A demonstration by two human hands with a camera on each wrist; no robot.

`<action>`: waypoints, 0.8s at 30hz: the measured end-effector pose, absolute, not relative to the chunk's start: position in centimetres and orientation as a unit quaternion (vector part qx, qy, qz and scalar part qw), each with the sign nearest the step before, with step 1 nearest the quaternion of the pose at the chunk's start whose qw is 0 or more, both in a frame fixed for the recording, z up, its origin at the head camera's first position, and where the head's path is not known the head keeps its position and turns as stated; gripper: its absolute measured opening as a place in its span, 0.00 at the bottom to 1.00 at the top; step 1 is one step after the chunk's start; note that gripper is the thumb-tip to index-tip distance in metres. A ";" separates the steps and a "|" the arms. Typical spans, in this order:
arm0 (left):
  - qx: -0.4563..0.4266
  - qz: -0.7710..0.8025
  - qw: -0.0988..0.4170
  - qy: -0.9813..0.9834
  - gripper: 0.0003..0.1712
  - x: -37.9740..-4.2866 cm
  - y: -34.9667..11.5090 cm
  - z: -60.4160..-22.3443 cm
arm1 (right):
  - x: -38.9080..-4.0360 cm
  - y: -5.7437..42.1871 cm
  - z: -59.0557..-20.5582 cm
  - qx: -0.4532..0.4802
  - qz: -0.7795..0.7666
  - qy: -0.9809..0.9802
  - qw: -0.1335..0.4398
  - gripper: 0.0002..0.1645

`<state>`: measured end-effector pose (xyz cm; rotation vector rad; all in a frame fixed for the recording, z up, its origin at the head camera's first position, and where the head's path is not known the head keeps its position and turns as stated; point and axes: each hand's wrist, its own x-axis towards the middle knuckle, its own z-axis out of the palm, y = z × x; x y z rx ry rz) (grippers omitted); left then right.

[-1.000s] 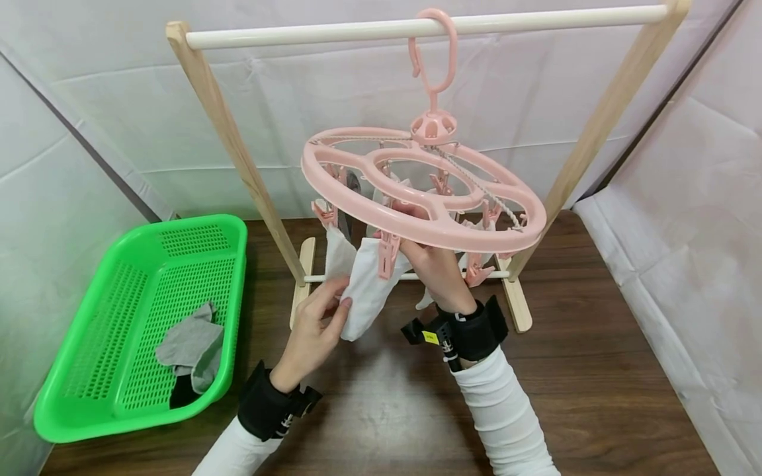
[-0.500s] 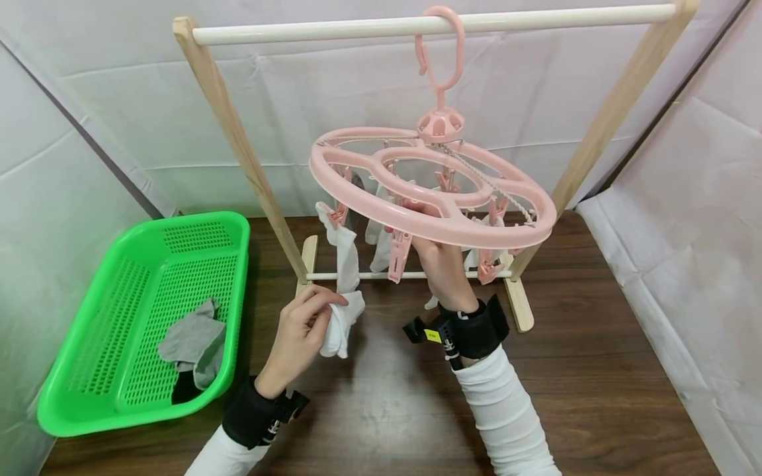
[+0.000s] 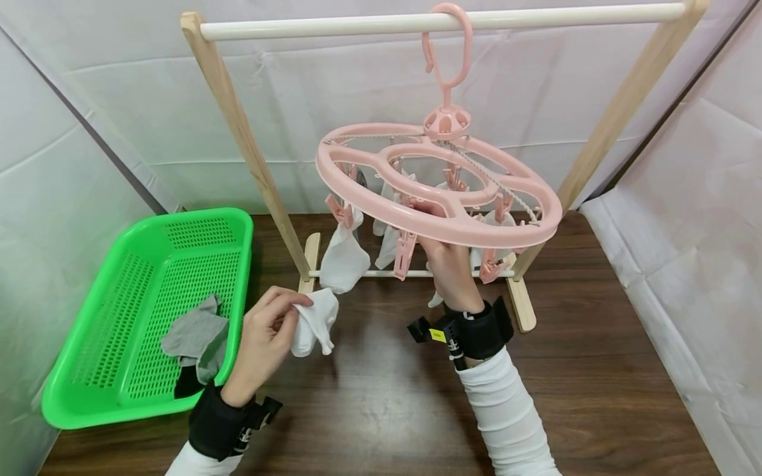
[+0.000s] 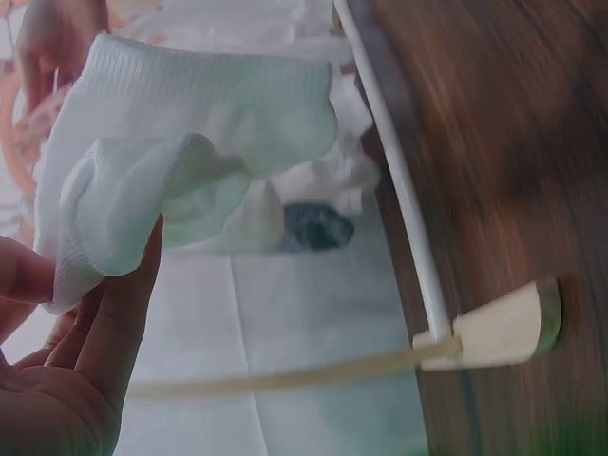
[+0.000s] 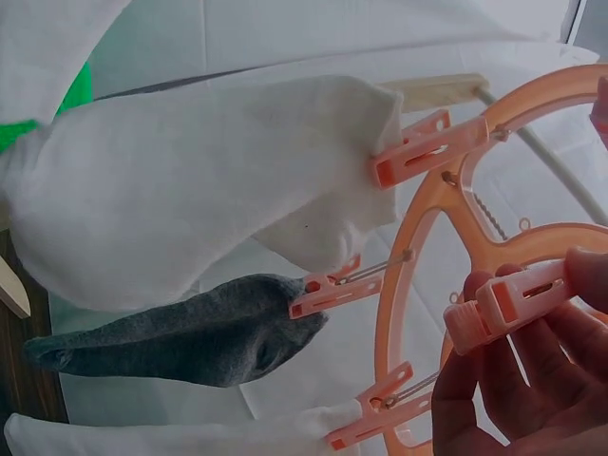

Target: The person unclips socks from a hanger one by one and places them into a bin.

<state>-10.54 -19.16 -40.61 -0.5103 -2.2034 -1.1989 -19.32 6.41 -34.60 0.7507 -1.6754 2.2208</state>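
Note:
My left hand (image 3: 264, 337) pinches a white sock (image 3: 315, 320) between thumb and fingers, in front of the hanger's left side. The left wrist view shows the sock's ribbed cuff (image 4: 209, 71) up close. Beneath the pink round clip hanger (image 3: 387, 211), my right hand (image 3: 449, 264) is partly hidden by the ring. In the right wrist view its fingers hold a pink clip (image 5: 522, 294) with no sock in it. Another white sock (image 3: 345, 261) hangs from the hanger's left clip, and a dark grey sock (image 5: 190, 332) hangs from a neighbouring clip.
The hanger hooks over the white bar (image 3: 333, 28) of a wooden stand (image 3: 241, 139). At left, a green basket (image 3: 241, 264) contains a grey sock (image 3: 196, 334) and a black piece (image 3: 187, 382). More white socks hang farther back under the ring.
My left hand has drawn the white sock leftward, away from the front clip. The sock on the left clip has swung and turned. My right hand stays under the ring.

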 end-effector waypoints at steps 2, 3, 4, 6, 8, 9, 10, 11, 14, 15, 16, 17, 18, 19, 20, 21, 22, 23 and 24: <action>-0.182 -0.440 0.300 -0.827 0.20 -10.4 -19.9 -40.2 | -19.4 6.5 -34.6 0.261 0.761 -0.578 0.136 0.16; -0.179 -0.436 0.307 -0.827 0.20 -10.3 -20.2 -40.0 | -19.4 6.5 -34.6 0.262 0.762 -0.576 0.137 0.15; -0.174 -0.431 0.315 -0.827 0.20 -10.2 -20.5 -39.8 | -19.5 6.5 -34.6 0.262 0.761 -0.576 0.140 0.15; -0.164 -0.424 0.323 -0.830 0.19 -10.0 -21.4 -39.4 | -19.5 6.6 -34.7 0.265 0.761 -0.574 0.145 0.17; -0.148 -0.413 0.336 -0.833 0.18 -9.8 -22.3 -39.1 | -19.6 6.7 -34.7 0.271 0.759 -0.573 0.148 0.20; -0.139 -0.411 0.340 -0.835 0.18 -9.7 -22.8 -39.0 | -19.7 6.7 -34.8 0.272 0.758 -0.574 0.147 0.21; -0.127 -0.406 0.343 -0.837 0.17 -9.6 -23.3 -38.8 | -19.7 6.7 -34.8 0.273 0.758 -0.575 0.146 0.21; -0.115 -0.401 0.346 -0.840 0.17 -9.5 -23.7 -38.6 | -19.7 6.8 -34.8 0.273 0.759 -0.573 0.142 0.21; -0.066 -0.396 0.345 -0.848 0.15 -9.1 -25.0 -37.9 | -19.6 6.8 -34.7 0.270 0.759 -0.576 0.140 0.19; -0.050 -0.395 0.343 -0.851 0.14 -9.0 -25.5 -37.8 | -19.6 6.8 -34.6 0.268 0.759 -0.577 0.140 0.18; -0.033 -0.390 0.343 -0.854 0.14 -9.0 -26.0 -37.8 | -19.5 6.8 -34.6 0.266 0.758 -0.579 0.140 0.17; -0.020 -0.387 0.342 -0.856 0.14 -9.0 -26.6 -37.9 | -19.5 6.8 -34.5 0.264 0.758 -0.581 0.139 0.17; -0.008 -0.383 0.345 -0.857 0.14 -9.1 -27.4 -38.5 | -19.5 6.8 -34.5 0.261 0.758 -0.582 0.138 0.17; 0.003 -0.386 0.346 -0.855 0.14 -9.1 -28.1 -38.8 | -19.5 6.8 -34.5 0.260 0.759 -0.581 0.136 0.17; 0.010 -0.380 0.354 -0.854 0.14 -9.2 -28.9 -39.4 | -19.4 6.8 -34.5 0.259 0.760 -0.581 0.134 0.17; 0.019 -0.371 0.359 -0.856 0.15 -9.6 -30.1 -40.5 | -19.4 6.8 -34.5 0.259 0.760 -0.581 0.134 0.17; 0.026 -0.369 0.363 -0.855 0.15 -9.7 -30.9 -41.2 | -19.4 6.8 -34.6 0.259 0.760 -0.581 0.133 0.18; 0.032 -0.368 0.366 -0.854 0.16 -9.8 -31.6 -41.7 | -19.4 6.8 -34.6 0.260 0.761 -0.580 0.131 0.18; 0.041 -0.361 0.369 -0.855 0.16 -10.0 -32.4 -42.4 | -19.4 6.8 -34.6 0.262 0.762 -0.578 0.131 0.18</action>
